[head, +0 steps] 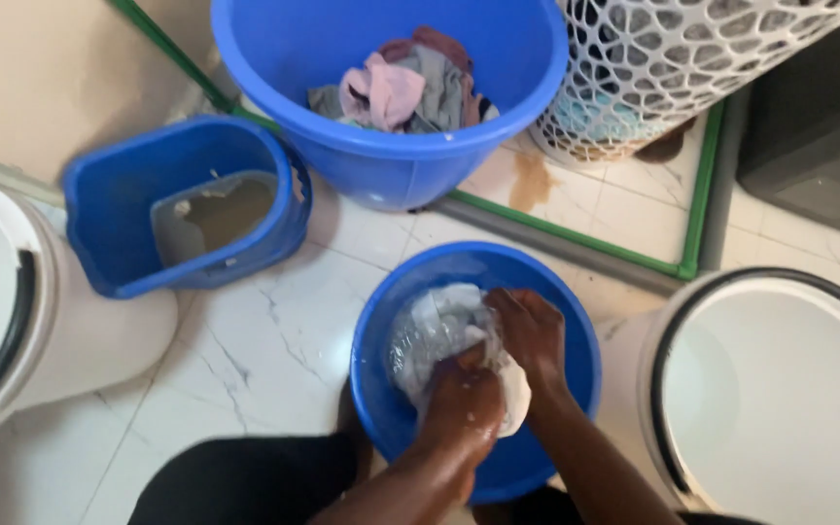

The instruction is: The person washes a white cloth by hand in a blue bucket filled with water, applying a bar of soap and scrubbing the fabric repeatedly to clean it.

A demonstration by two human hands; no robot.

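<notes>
Left grip: my left hand (464,403) is closed in a fist on the white cloth (439,335), pressing it down into the basin – wet and soapy, from what I can see.
Right grip: my right hand (532,331) is clamped on the same cloth from the far side, fingers curled over a fold, touching the left.
Why held so: I judge the two hands bunch the fabric between them so it can be rubbed against itself.
Cloth: it lies in the middle of the small blue basin (576,389), directly under both hands.
Basin: on the tiled floor (255,340), just ahead of my knees.
Farther out: a large blue tub (381,156) with a heap of clothes (405,87) – beside it a blue bucket (109,224) holding murky water.
Edges: white buckets left (80,331) and right (780,389); a white lattice basket (653,68) behind.
</notes>
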